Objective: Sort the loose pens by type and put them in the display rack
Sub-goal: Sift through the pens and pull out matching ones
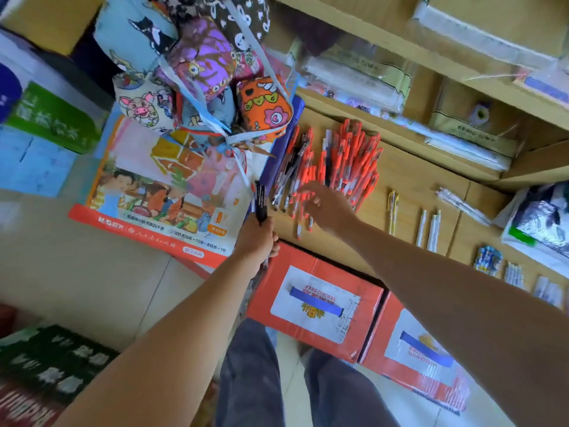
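A big heap of red-capped pens [348, 161] lies on the wooden shelf [412, 180], with a few black pens [291, 171] mixed in at its left side. My left hand [257, 238] is shut on a bunch of black pens [261, 201] held upright beside the shelf's left edge. My right hand [326, 208] hovers over the near end of the heap, fingers spread, holding nothing. A yellow pen [392, 211] and white pens [429, 228] lie apart to the right on the shelf.
A tied bundle of patterned pouches [197, 72] sits on picture-printed packs [166, 192] at the left. Two red cartons [314, 303] stand on the floor below the shelf. Bagged stationery [357, 78] fills the upper shelf; small packets [489, 260] lie at the right.
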A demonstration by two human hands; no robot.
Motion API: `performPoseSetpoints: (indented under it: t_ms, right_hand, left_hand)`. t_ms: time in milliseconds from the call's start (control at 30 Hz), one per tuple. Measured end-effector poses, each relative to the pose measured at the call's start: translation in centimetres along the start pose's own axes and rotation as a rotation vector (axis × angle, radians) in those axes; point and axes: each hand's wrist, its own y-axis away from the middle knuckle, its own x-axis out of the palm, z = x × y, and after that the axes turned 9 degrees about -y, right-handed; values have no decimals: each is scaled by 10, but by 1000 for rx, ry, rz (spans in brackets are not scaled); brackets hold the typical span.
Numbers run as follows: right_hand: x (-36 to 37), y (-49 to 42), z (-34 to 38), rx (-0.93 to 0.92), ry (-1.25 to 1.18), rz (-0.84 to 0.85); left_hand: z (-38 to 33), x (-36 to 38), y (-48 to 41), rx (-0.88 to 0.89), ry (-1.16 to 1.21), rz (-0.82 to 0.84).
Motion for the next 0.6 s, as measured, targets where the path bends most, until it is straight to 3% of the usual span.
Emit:
performPoseSetpoints:
  t_ms: [167, 267, 433, 600]
  right_hand:
    - [26, -28, 2, -47, 329, 188]
    - [27, -28, -11, -26, 470, 216]
    - [16, -24, -28, -39, 520, 149]
    - [21, -37, -15, -46, 350, -24]
  left_hand:
    - [15, -6, -4, 23, -2, 23]
    - [18, -4, -4, 22, 18, 23]
    - [16, 1, -2, 55, 35, 35]
    - [15, 2, -4, 63, 52, 32]
